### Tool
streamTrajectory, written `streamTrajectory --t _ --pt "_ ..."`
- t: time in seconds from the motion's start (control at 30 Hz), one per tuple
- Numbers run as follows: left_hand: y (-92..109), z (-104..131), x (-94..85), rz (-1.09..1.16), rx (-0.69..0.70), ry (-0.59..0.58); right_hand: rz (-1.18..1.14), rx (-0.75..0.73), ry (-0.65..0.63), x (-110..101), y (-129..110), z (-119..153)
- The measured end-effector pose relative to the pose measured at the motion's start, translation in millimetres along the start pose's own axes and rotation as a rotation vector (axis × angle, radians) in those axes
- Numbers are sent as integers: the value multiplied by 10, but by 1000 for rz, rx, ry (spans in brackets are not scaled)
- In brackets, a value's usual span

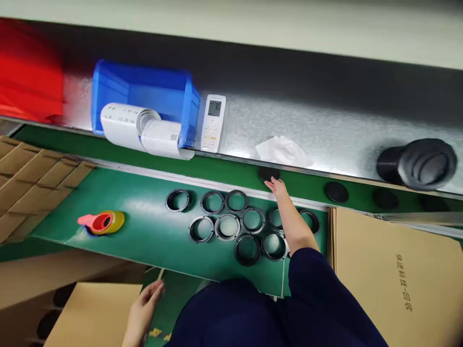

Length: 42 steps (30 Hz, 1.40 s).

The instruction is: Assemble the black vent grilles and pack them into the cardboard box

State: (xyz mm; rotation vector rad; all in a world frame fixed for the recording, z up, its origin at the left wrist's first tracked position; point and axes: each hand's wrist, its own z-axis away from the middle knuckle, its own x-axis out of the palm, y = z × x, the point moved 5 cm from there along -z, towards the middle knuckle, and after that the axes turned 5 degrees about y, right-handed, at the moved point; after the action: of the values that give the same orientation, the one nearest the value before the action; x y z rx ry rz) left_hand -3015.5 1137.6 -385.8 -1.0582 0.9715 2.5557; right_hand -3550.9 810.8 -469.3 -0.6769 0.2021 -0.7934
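Observation:
My right hand (277, 186) reaches across to the green strip under the metal shelf, its fingers at the near edge of a flat black disc (268, 173). Below that forearm, several black rings (248, 262) lie grouped on the green work surface (152, 226), and the arm covers some of them. My left hand (145, 303) hangs low, beside an open cardboard box (97, 308). Its fingers are loosely curled and slightly blurred, with nothing visible in them. Farther right on the green strip lie more black discs (336, 192).
On the shelf stand a blue bin (155, 96) with a label roll (123, 120), a white remote control (213, 123), crumpled white paper (282, 150) and a black cylinder (415, 164). A tape dispenser (101, 222) sits left. Flat cardboard (390, 270) is stacked right; cardboard partitions (39, 183) lie left.

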Motion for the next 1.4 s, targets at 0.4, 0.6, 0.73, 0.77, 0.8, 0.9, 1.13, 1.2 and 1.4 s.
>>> streamTrajectory --t 0.4,0.6,0.73,0.77,0.8,0.9,1.13,1.2,1.4 --pt "2230 321 759 1428 94 -662 341 50 -1089 384 1664 2820" --pt "2171 505 517 1493 6 -791 682 -1169 -646 328 1028 3197" --pt "2117 604 376 1480 -27 -831 845 -1430 -663 459 1000 3470" --pt "2105 624 341 1467 -23 -844 861 -1423 -661 496 1029 3502" --pt "2094 638 305 1455 -13 -858 867 -1404 -666 533 1063 3526" --pt "2058 642 188 1458 8 -870 843 -1323 -727 643 1157 3587" --pt "1943 513 -16 1549 -52 -836 676 -1053 -822 865 1238 3664" --pt "1901 454 -48 1554 -60 -835 682 -1047 -824 917 1269 3684" --pt "1725 195 -81 1625 -144 -755 887 -1321 -868 1029 1594 3733"
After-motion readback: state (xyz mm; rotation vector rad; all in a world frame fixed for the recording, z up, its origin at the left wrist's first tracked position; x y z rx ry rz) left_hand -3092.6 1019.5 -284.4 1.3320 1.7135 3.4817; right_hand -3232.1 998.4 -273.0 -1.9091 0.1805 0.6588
